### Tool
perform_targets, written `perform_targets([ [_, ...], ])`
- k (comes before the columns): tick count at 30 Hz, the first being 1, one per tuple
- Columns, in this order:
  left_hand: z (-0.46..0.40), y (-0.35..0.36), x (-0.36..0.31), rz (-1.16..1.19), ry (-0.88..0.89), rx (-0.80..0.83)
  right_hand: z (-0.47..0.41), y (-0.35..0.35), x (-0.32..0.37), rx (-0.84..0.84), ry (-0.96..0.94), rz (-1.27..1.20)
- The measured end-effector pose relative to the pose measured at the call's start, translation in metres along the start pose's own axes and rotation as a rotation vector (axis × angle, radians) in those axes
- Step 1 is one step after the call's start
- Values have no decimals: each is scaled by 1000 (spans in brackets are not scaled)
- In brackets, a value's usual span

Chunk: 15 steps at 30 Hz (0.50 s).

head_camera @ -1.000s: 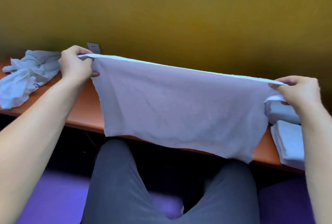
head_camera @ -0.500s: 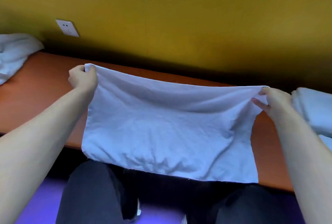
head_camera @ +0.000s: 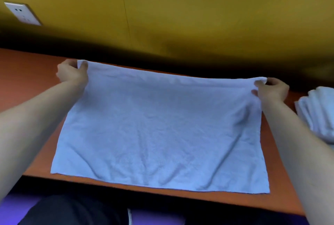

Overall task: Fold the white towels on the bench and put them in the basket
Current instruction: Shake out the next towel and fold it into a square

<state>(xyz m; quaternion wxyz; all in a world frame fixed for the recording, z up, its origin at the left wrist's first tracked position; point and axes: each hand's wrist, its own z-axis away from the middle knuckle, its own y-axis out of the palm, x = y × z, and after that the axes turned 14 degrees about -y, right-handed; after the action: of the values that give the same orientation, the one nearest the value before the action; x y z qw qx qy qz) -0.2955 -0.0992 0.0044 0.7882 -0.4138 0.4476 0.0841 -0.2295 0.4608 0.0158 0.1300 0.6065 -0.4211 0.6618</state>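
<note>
Left hand (head_camera: 73, 73): thumb and fingers pinch the towel's (head_camera: 159, 130) far-left corner. Right hand (head_camera: 272, 91): pinches the far-right corner. Towel: spread flat on the bench (head_camera: 27, 73), long axis left to right, far edge at the fingers, near edge along the bench front. Both hands equally placed; likely next fold draws far edge toward near edge. Folded towels (head_camera: 318, 114): far right.

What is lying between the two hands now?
In the head view, only the far edge of the spread white towel spans between left hand and right hand.
</note>
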Motion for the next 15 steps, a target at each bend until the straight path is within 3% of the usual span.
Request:
perform_targets([
  [4, 22, 13, 10, -285, 227, 157, 11, 4, -18, 222, -288, 275],
  [8, 88, 21, 61, -554, 493, 147, 53, 8, -52, 478, -651, 591],
  [11, 150, 22, 110, -762, 522, 172, 71, 4, -87, 650, -638, 790],
  [13, 166, 21, 135, -885, 466, 203, 82, -4, -98, 645, -602, 796],
  [15, 165, 16, 148, -901, 516, 186, 91, -15, -100, 631, -576, 805],
])
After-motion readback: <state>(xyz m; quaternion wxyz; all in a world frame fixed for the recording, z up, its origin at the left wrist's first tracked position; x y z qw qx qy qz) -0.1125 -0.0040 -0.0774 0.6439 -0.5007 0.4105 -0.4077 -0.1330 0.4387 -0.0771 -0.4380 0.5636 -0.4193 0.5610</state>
